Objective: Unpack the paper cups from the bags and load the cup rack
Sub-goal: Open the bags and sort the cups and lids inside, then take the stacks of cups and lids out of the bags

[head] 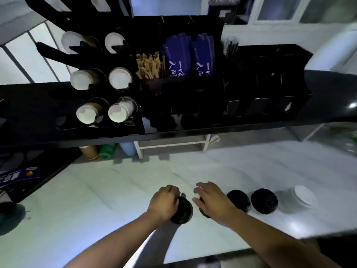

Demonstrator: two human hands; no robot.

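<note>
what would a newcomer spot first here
The two hands low in the middle: the left hand grips a black stack on the white counter, and the right hand lies over a second black stack beside it. Above, on the dark shelf, the cup rack shows white paper cups poking out in rows, with blue sleeves to their right.
</note>
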